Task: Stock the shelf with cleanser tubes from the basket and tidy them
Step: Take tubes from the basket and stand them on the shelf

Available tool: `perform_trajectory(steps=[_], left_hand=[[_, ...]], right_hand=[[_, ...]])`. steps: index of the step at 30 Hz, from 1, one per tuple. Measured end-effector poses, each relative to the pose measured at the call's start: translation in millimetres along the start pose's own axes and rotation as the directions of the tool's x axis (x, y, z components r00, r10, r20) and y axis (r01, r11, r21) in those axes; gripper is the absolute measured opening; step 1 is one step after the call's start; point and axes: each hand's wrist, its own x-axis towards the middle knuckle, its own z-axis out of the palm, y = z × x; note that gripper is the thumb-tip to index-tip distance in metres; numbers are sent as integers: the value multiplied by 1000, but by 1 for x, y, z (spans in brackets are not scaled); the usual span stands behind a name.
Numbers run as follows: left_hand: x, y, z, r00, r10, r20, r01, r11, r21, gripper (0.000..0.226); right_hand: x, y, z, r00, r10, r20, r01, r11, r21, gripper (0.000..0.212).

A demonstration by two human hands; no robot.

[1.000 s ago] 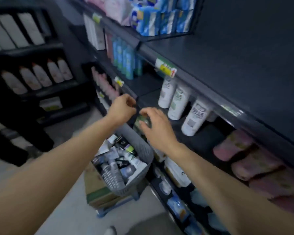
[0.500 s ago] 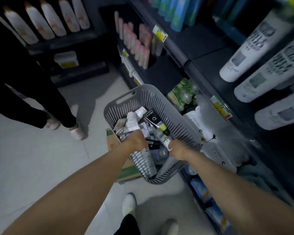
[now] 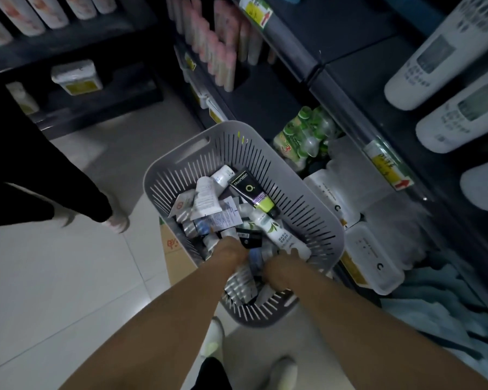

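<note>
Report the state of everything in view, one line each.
Basket: part full of jumbled tubes.
Left grip: down among the tubes, fingers hidden.
Right grip: down among the tubes, fingers hidden.
Black tube: lying on top of the pile, untouched.
Leaf-print tube: lying in the pile beside the right grip.
White bottles: lined up on the shelf.
Pink bottles: standing in a row.

One second ago the left hand (image 3: 231, 250) and the right hand (image 3: 282, 266) were up high at the edge of the shelf (image 3: 350, 108). Now both are down inside the basket (image 3: 181, 153), at its 6 o'clock end, close together, with fingers dug in among the tubes (image 3: 206, 198).
</note>
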Motion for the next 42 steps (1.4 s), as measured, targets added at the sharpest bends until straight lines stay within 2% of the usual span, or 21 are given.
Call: perform_trajectory(steps=[1,5,8,11,14,17,19,21,23,26,28,30,33,36,39,42], left_hand=[[1,2,1,1000,-12,5,12,1000,-10,8],[11,4,10,999,-25,-29,26,998,55,26],[15,4,13,998,2,-59,4,995,98,28],[12,8,12,1000,-19,1,18,999,41,28],[0,11,2,1000,-2,13,2,999,-35,23],[-15,14,-14,1000,8,-7,-8,997,-73,36],[-31,18,-28,999,32,-12,-33,993,-115,35],[-50,24,-43,997,64,-49,-71,984,-166,32],[-73,31,-62,989,96,-116,-119,972,-203,31],[-109,48,-92,970,130,-208,-199,912,-358,51],[-136,61,-113,960,177,-215,-265,814,-517,65],[-165,71,-135,952,248,-179,-305,727,-615,70],[-206,85,-165,912,397,-100,-358,655,-666,46],[-255,100,-185,853,521,-33,-419,646,-638,25],[-301,117,-199,798,602,2,-423,564,-709,24],[-340,135,-207,728,685,43,-383,457,-803,36]], right_hand=[[2,-1,-1,1000,-1,27,2,1000,-26,42],[10,-2,-1,998,-17,52,20,998,-57,45],[13,1,-1,998,-27,52,30,999,-45,49],[10,5,4,999,-50,-15,50,999,1,50],[1,12,5,988,-56,-145,64,997,51,45],[-16,24,-9,979,-31,-204,83,965,249,40],[-34,32,-23,967,5,-253,102,908,406,39],[-61,40,-39,944,59,-325,142,815,561,43],[-90,47,-53,909,101,-404,225,697,681,37],[-137,54,-73,833,152,-531,350,599,720,32],[-169,55,-87,783,205,-588,406,547,732,35],[-202,60,-102,724,269,-635,468,484,739,35],[-254,71,-124,613,389,-687,568,388,726,30],[-310,81,-143,491,486,-722,664,327,672,29],[-366,90,-158,343,580,-738,745,310,590,30],[-419,99,-160,208,643,-737,792,331,513,30]])
